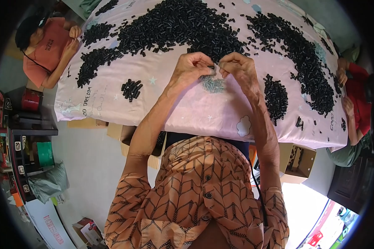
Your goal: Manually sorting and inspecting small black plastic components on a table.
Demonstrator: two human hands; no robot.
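My left hand (192, 69) is closed in a pinch on a small black cylindrical piece (211, 67), held above the pink cloth. Close beside it, my right hand (238, 69) has its thumb and fingertips pressed together. Whatever it holds, if anything, is too small to make out. Below both hands lies a scatter of tiny silvery-grey parts (213, 84). A big pile of similar black pieces (170, 29) spreads just beyond my hands. A small heap of black pieces (131, 90) lies to the left, and an oval heap (275, 99) to the right of my right forearm.
A pink printed cloth (187, 118) covers the table. One person (50, 50) works at the left edge, another in red (355, 91) at the right. Another long black pile (307, 70) runs along the right side. Open cardboard boxes (305, 164) stand below the near edge.
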